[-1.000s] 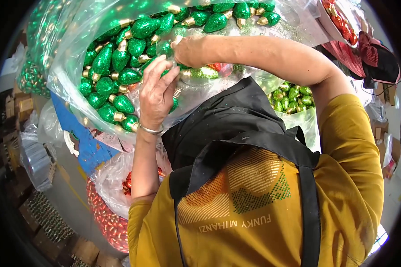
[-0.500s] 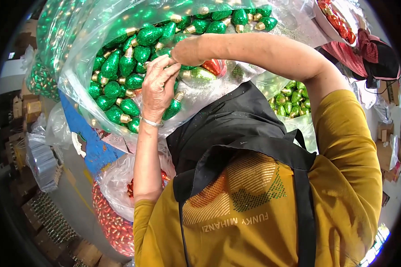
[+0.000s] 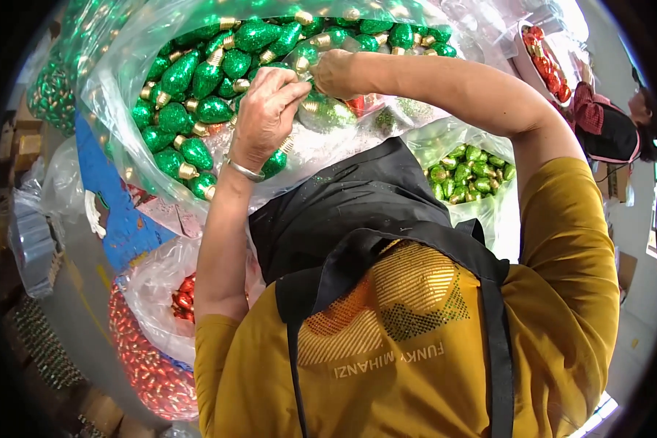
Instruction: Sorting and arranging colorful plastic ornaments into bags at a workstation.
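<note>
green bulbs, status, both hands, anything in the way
Left hand and right hand close together, grip unclear. Green bulbs heaped in clear plastic bag. Hands hide some bulbs.

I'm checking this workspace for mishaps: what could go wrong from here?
A green bulb near the left hand lies by the lower edge of the large clear bag and might roll out. The bracelet on that wrist could snag the plastic. The lime-green bulbs in an open bag might spill if knocked.
</note>
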Action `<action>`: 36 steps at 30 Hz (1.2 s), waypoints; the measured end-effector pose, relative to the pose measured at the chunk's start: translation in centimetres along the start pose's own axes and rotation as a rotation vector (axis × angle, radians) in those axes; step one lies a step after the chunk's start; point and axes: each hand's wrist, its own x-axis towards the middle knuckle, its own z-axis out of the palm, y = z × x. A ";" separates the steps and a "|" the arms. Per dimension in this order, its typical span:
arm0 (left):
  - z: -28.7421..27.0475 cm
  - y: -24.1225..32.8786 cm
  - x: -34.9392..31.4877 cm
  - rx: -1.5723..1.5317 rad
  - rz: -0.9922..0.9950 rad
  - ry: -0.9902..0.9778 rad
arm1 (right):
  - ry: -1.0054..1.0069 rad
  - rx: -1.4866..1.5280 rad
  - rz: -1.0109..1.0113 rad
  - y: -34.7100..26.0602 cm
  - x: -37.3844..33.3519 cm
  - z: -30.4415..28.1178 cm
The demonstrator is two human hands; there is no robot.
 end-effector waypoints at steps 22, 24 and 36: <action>-2.5 0.5 1.6 -0.161 0.035 -0.336 | -0.201 0.446 0.128 -0.2 -2.9 -1.9; -2.4 1.0 1.6 -0.125 0.034 -0.327 | -0.146 0.522 0.159 -1.1 -2.4 -0.8; -5.5 2.6 -1.6 0.067 -0.112 -0.512 | 0.825 1.344 1.177 -11.4 -24.6 16.0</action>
